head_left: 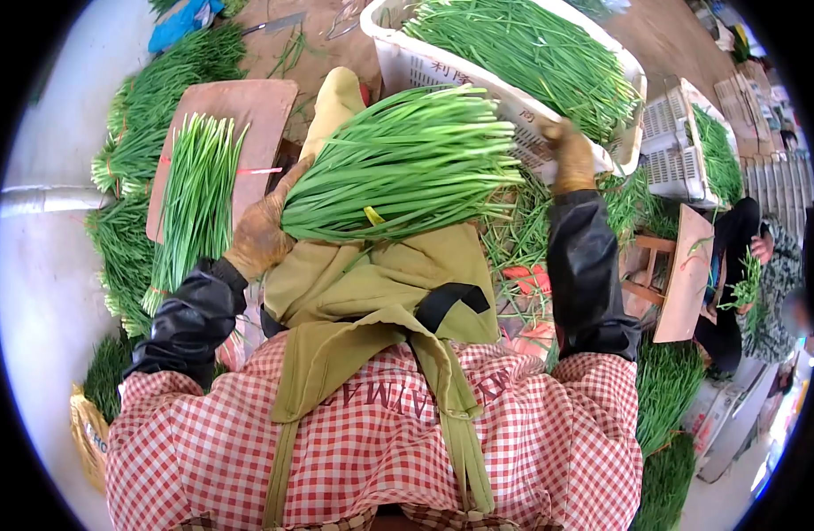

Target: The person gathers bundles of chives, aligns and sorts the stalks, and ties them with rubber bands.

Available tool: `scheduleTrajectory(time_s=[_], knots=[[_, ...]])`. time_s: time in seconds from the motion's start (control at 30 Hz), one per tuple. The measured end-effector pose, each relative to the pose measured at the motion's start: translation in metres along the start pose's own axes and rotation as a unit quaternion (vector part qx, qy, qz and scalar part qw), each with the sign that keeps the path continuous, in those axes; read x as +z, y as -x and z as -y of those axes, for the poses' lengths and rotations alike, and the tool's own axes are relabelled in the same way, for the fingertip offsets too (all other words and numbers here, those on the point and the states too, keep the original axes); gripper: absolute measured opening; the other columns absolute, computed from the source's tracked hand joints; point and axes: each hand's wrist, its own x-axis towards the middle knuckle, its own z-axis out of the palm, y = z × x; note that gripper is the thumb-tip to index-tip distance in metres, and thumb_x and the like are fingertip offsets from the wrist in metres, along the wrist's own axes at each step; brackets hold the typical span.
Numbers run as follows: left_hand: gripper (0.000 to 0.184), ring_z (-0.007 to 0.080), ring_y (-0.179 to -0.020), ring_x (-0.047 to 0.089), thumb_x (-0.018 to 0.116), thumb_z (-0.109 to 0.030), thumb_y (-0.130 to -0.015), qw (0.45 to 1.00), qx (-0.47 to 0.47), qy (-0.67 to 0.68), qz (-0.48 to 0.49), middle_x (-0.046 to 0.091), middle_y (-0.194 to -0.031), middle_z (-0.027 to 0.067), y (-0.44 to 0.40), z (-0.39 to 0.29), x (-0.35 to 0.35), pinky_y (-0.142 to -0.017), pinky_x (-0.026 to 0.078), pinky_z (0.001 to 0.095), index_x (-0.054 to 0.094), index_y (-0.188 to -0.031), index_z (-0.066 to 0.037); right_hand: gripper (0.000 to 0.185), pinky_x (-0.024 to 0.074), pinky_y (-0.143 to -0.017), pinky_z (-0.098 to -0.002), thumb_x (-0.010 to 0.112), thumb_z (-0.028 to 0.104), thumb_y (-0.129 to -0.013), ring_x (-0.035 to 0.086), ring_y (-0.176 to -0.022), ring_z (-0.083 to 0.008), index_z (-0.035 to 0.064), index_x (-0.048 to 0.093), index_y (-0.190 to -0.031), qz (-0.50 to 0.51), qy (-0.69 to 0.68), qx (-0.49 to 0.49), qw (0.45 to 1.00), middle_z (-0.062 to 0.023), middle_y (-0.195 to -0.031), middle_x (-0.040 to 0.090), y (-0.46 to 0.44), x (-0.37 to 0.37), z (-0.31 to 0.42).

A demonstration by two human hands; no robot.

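Note:
A large bunch of garlic chives (398,168) lies across my lap on the olive apron (372,283), pale cut ends to the right. My left hand (264,228), in a brown work glove, is closed around the leafy left end. A small yellow piece (373,215) shows on the leaves. My right hand (570,157), also gloved, is raised right of the bunch, beside the near rim of a white plastic crate (504,111) full of chives. Its fingers look curled; whether they grip the rim or a small scrap I cannot tell.
Left, tied chives (195,177) lie over a brown board (257,106), beside more piled bunches (177,80). A knife (279,23) lies on the floor. Loose leaves (522,221) litter the right. Beyond stand another crate (677,146), a wooden stool (681,274) and a seated person (761,292) holding greens.

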Motion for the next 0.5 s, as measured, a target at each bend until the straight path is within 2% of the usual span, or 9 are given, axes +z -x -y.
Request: scheduleTrajectory(time_s=[0.07, 0.1, 0.13, 0.23, 0.27, 0.4, 0.43, 0.47, 0.5], knots=[[0.074, 0.0311, -0.11, 0.06, 0.069, -0.021, -0.082, 1.0, -0.024, 0.008, -0.009, 0.058, -0.125, 0.0148, 0.001, -0.003, 0.004, -0.091, 0.047, 0.0335, 0.03, -0.145, -0.014, 0.035, 0.0462, -0.07, -0.0389, 0.046, 0.03, -0.094, 0.061, -0.073, -0.0257, 0.0031, 0.066, -0.082, 0.035, 0.417, -0.148, 0.896, -0.0147, -0.078, 0.066, -0.027, -0.08, -0.023], [0.073, 0.0326, -0.11, 0.059, 0.068, -0.021, -0.083, 1.0, -0.017, 0.024, -0.011, 0.058, -0.125, 0.0153, 0.0, -0.007, 0.007, -0.09, 0.048, 0.0343, 0.03, -0.145, -0.014, 0.031, 0.0465, -0.069, -0.0409, 0.046, 0.026, -0.092, 0.061, -0.072, -0.0288, 0.0035, 0.066, -0.083, 0.075, 0.636, -0.201, 0.741, -0.0182, -0.081, 0.065, -0.035, -0.12, -0.028], [0.073, 0.0326, -0.11, 0.059, 0.068, -0.021, -0.083, 1.0, -0.011, 0.023, -0.013, 0.058, -0.125, 0.0153, -0.004, -0.006, 0.007, -0.09, 0.048, 0.0343, 0.03, -0.145, -0.014, 0.03, 0.0473, -0.075, -0.0388, 0.045, 0.024, -0.093, 0.061, -0.076, -0.0284, 0.004, 0.067, -0.087, 0.06, 0.636, -0.129, 0.758, -0.0163, -0.085, 0.066, -0.013, -0.119, -0.01], [0.074, 0.0339, -0.111, 0.058, 0.067, -0.02, -0.083, 1.0, 0.006, -0.022, 0.008, 0.057, -0.125, 0.0167, -0.003, -0.007, 0.007, -0.09, 0.048, 0.0348, 0.028, -0.146, -0.014, 0.034, 0.0454, -0.084, -0.0351, 0.05, 0.032, -0.09, 0.061, -0.084, -0.0248, 0.004, 0.067, -0.098, 0.095, 0.301, -0.119, 0.941, -0.0129, -0.089, 0.067, 0.042, -0.063, 0.028], [0.074, 0.0337, -0.111, 0.058, 0.067, -0.02, -0.083, 0.999, -0.009, -0.026, 0.026, 0.057, -0.125, 0.0169, -0.008, -0.016, 0.004, -0.09, 0.048, 0.0349, 0.027, -0.146, -0.014, 0.036, 0.0441, -0.088, -0.0339, 0.053, 0.034, -0.089, 0.061, -0.087, -0.0233, 0.0043, 0.067, -0.101, 0.177, 0.201, -0.201, 0.942, -0.0118, -0.091, 0.067, 0.056, -0.036, 0.042], [0.076, 0.0303, -0.108, 0.059, 0.069, -0.018, -0.082, 0.984, -0.099, -0.06, 0.136, 0.059, -0.122, 0.0144, -0.024, -0.03, -0.007, -0.089, 0.047, 0.0345, 0.027, -0.146, -0.014, 0.038, 0.042, -0.089, -0.034, 0.06, 0.034, -0.084, 0.058, -0.093, -0.0228, 0.0028, 0.066, -0.104, 0.259, 0.146, 0.025, 0.954, -0.0124, -0.099, 0.066, 0.065, 0.03, 0.034], [0.078, 0.0248, -0.089, 0.066, 0.07, -0.016, -0.08, 0.988, 0.133, -0.034, 0.066, 0.065, -0.109, 0.0107, -0.033, -0.009, -0.003, -0.077, 0.051, 0.0347, 0.027, -0.146, -0.013, 0.036, 0.0417, -0.089, -0.0342, 0.061, 0.032, -0.084, 0.058, -0.095, -0.023, 0.0027, 0.066, -0.104, 0.248, 0.141, 0.073, 0.956, -0.0128, -0.101, 0.066, 0.055, 0.038, 0.024], [0.078, 0.0248, -0.089, 0.066, 0.07, -0.016, -0.08, 0.988, 0.134, -0.042, 0.067, 0.065, -0.109, 0.0107, -0.033, 0.012, -0.011, -0.077, 0.051, 0.0347, 0.027, -0.146, -0.013, 0.036, 0.0417, -0.089, -0.0342, 0.061, 0.032, -0.084, 0.058, -0.095, -0.023, 0.0027, 0.066, -0.104, 0.248, 0.135, 0.069, 0.957, -0.0128, -0.101, 0.066, 0.047, 0.04, 0.017], [0.081, 0.0228, -0.078, 0.064, 0.071, -0.013, -0.078, 0.989, 0.003, 0.032, 0.142, 0.066, -0.1, 0.0098, -0.037, 0.009, -0.023, -0.07, 0.051, 0.0345, 0.027, -0.146, -0.013, 0.034, 0.0429, -0.087, -0.0338, 0.061, 0.03, -0.083, 0.059, -0.093, -0.0226, 0.0032, 0.065, -0.104, 0.2, -0.056, 0.078, 0.975, -0.0126, -0.1, 0.066, 0.038, 0.034, 0.008]])
